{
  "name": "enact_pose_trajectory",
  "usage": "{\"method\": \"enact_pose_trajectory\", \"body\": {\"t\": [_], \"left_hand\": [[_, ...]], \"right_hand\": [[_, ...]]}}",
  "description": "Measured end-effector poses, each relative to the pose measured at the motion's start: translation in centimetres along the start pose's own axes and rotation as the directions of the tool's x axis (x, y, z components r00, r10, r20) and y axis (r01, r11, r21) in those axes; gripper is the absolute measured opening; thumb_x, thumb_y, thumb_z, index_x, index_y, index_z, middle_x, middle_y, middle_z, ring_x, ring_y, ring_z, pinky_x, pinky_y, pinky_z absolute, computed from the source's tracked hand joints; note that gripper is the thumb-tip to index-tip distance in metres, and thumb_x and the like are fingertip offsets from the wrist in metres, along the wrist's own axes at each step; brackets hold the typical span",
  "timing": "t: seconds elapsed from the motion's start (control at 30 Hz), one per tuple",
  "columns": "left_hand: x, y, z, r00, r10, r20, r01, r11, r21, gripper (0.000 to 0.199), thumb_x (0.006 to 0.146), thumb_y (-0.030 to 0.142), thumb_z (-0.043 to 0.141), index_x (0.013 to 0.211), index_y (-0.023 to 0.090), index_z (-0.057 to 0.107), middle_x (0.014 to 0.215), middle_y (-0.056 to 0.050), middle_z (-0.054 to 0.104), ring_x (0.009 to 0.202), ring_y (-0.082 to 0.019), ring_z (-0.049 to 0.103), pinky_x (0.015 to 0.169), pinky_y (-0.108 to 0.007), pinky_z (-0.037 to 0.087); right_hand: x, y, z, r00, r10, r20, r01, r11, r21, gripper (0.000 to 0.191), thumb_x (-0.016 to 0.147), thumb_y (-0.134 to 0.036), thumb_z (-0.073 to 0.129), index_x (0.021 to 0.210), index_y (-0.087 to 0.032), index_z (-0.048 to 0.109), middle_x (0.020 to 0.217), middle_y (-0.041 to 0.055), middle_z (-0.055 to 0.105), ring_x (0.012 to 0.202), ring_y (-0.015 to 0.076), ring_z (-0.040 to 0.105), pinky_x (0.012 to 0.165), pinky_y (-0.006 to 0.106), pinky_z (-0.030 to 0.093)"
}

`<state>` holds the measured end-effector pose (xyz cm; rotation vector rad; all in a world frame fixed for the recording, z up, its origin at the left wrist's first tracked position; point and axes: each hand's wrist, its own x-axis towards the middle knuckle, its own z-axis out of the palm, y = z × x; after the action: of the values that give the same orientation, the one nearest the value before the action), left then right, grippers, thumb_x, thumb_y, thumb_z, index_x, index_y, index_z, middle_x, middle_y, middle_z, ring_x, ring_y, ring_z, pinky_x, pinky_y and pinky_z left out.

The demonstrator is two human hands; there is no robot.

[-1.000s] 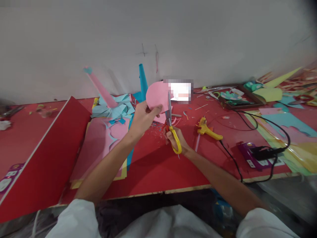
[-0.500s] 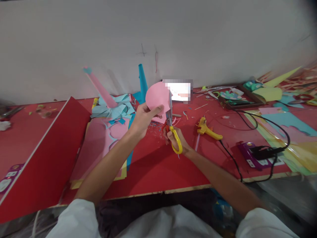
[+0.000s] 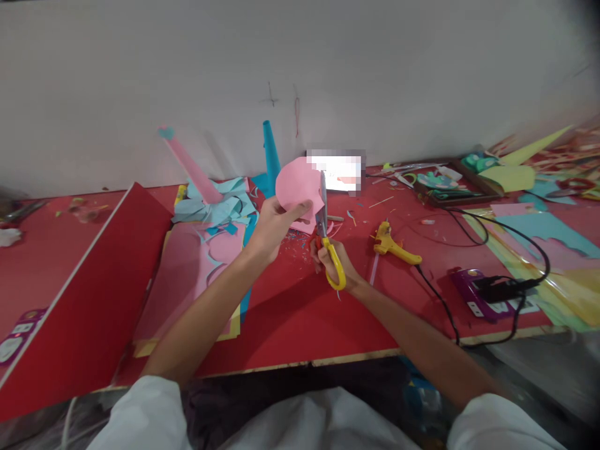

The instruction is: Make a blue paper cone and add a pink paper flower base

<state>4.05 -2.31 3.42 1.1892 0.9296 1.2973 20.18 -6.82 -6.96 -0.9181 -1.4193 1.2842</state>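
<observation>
A rounded piece of pink paper (image 3: 297, 181) is pinched between the thumb and fingers of my left hand (image 3: 274, 228), raised above the red table. My right hand (image 3: 335, 259) grips the scissors (image 3: 334, 265), which have yellow and red handles. Their blades point up and away from me, along the right edge of the pink paper. Behind the paper, a bright blurred screen (image 3: 340, 172) leans near the wall. Small paper scraps (image 3: 295, 240) lie on the table just below my hands.
Right of my hands lie a yellow glue gun (image 3: 396, 247) and a purple power box (image 3: 485, 294) with black cables. On the left are stacked paper sheets (image 3: 173, 281), a pink cone (image 3: 192, 165), a blue cone (image 3: 270, 153) and an upright red board (image 3: 89, 300).
The pink paper has turned and dropped slightly in my left hand. The scissors and my right hand have barely moved.
</observation>
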Motion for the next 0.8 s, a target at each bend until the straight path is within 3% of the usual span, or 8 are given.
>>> {"method": "enact_pose_trajectory", "body": {"t": [0.13,0.5,0.8], "left_hand": [[-0.03,-0.21,-0.07,0.999,0.046,-0.003,-0.046,0.999,-0.001,0.030,0.079,0.040,0.092,0.078,0.017,0.073,0.076,-0.004,0.070,0.070,-0.014,0.064,0.072,-0.030,0.056],[-0.36,-0.33,0.51,0.999,0.051,0.004,-0.051,0.998,0.035,0.038,0.075,0.048,0.096,0.080,0.017,0.074,0.078,-0.006,0.074,0.070,-0.017,0.067,0.070,-0.031,0.056],[-0.40,-0.72,0.46,0.997,0.078,-0.005,-0.078,0.995,0.057,0.034,0.078,0.046,0.092,0.078,0.018,0.074,0.078,-0.005,0.075,0.073,-0.017,0.068,0.073,-0.032,0.058]], "right_hand": [[0.05,0.18,0.01,1.000,-0.004,-0.010,0.004,1.000,-0.002,0.079,0.080,-0.103,0.059,0.080,-0.025,0.053,0.060,-0.0058,0.049,0.047,0.0111,0.047,0.048,0.030,0.038],[-0.22,0.61,-0.12,0.999,-0.050,-0.006,0.050,0.996,-0.069,0.075,0.087,-0.100,0.054,0.081,-0.025,0.054,0.062,-0.0024,0.055,0.053,0.0142,0.052,0.053,0.032,0.041],[-0.02,-0.03,0.19,1.000,-0.005,-0.010,0.005,1.000,-0.030,0.083,0.077,-0.108,0.053,0.083,-0.025,0.054,0.062,-0.0045,0.050,0.051,0.0135,0.048,0.050,0.031,0.041]]}}
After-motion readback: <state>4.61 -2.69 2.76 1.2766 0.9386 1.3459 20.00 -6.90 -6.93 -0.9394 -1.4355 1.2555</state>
